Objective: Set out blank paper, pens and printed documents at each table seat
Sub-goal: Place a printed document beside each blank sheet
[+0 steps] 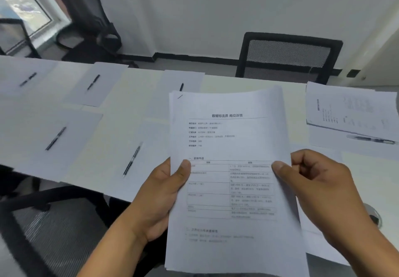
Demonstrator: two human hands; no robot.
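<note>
**deskjockey:** Fingers of the left hand (164, 192) are tucked behind the stack of printed documents (228, 168), thumb clamped on the front. Right hand (319, 181) pinches the right edge with its thumb, other fingers curled behind. Stack's held up over the near edge of the surface (298, 95), not set down yet.

**paperpusher:** Left of it I see blank sheets (58, 138), each with a pen (56, 138) lying across. One printed set (349, 108) is already down at far right, with a pen just beside it.

**deskjockey:** Yep. Risk I'd guess: thin, slick, floppy sheets, so peeling one set off could drag extras along or fan the whole stack out.

**paperpusher:** And sliding paper onto a seat could nudge those smooth, round pens into rolling off. Top edge is already curling.
</note>
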